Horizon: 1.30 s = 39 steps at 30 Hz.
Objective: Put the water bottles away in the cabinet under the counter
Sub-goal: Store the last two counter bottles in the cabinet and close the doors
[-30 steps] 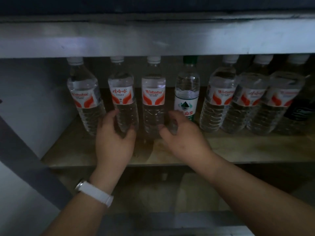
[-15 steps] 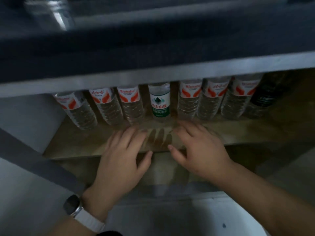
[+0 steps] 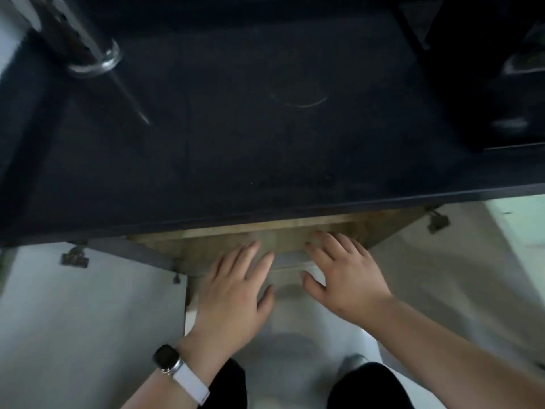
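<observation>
Left hand (image 3: 236,293) and right hand (image 3: 345,278) held flat, fingers spread, nothing gripped, wooden cabinet shelf (image 3: 265,231) seen just beyond fingertips, dark counter (image 3: 236,128) above.

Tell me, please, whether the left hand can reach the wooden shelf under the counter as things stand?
Probably yes: the left hand is open and empty, close to the front edge of the shelf, with nothing between them. The counter overhangs and hides the rest of it.

The left hand (image 3: 236,293) and right hand (image 3: 345,278) let go of the bottles and drew back; the counter (image 3: 236,143) now hides them beyond the fingertips (image 3: 256,245).
</observation>
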### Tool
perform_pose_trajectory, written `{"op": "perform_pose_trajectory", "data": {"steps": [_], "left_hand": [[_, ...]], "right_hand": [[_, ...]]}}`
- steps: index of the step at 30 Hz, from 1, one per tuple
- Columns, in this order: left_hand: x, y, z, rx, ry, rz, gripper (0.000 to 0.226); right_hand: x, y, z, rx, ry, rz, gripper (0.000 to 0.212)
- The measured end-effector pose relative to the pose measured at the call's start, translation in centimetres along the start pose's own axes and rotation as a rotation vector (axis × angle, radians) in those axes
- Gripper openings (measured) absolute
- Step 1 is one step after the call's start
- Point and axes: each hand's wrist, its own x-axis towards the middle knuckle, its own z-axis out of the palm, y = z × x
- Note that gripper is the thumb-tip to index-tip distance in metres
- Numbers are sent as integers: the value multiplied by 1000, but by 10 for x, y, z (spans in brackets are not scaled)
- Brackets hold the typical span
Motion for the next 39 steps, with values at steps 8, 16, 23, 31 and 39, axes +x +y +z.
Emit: {"op": "perform_pose_trajectory", "data": {"steps": [8, 16, 23, 31, 39], "left_hand": [[-11, 57, -87, 65, -147, -94, 53], [-14, 134, -106, 21, -341, -203, 54], [-16, 177, -110, 39, -396, -146, 55], [-31, 159, -115, 21, -433, -187, 55], [-53, 85, -124, 10, -437, -227, 53]], "right_hand": [[-49, 22, -82, -37, -40, -31, 48], [-107, 86, -114, -80, -175, 127, 64], [-155, 136, -109, -53, -307, 347, 60], [-157, 117, -106, 94, -330, 465, 55], [-133, 55, -96, 151, -395, 405, 58]]}}
